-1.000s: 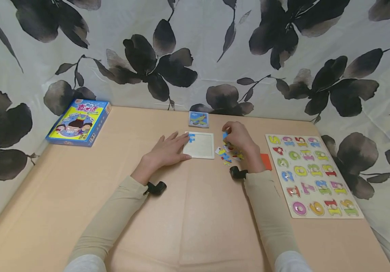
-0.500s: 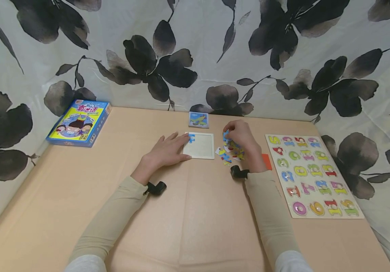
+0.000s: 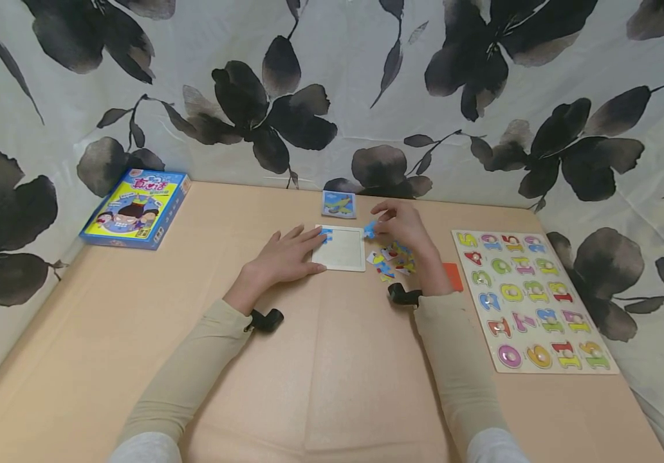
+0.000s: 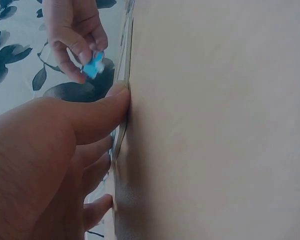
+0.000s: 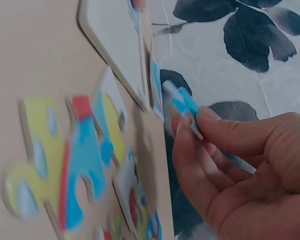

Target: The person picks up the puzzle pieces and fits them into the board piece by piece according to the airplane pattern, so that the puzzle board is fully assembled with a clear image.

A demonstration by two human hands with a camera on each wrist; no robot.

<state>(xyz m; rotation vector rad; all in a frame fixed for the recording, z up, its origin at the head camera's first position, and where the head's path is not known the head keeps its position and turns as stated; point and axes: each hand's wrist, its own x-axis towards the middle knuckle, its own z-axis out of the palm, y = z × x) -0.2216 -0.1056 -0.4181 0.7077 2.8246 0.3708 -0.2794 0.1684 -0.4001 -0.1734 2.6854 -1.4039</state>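
Observation:
My right hand pinches a blue jigsaw piece between thumb and fingertips, just off the upper right corner of a white puzzle tray. Close up in the right wrist view, the piece shows blue with a pale edge. My left hand rests with fairly straight fingers on the tray's left side; its thumb lies at the tray's edge in the left wrist view. Blue pieces sit in the tray's upper left corner, partly under the fingers. Several loose jigsaw pieces lie to the tray's right.
Behind the tray is a small picture of a yellow airplane. A blue and yellow box lies at the far left. To the right stand out a board of colourful shapes and an orange item partly behind the right wrist. Floral cloth backs the table.
My right hand has lifted the blue jigsaw piece from the loose pile and moved it left toward the tray. The left hand has stayed in place.

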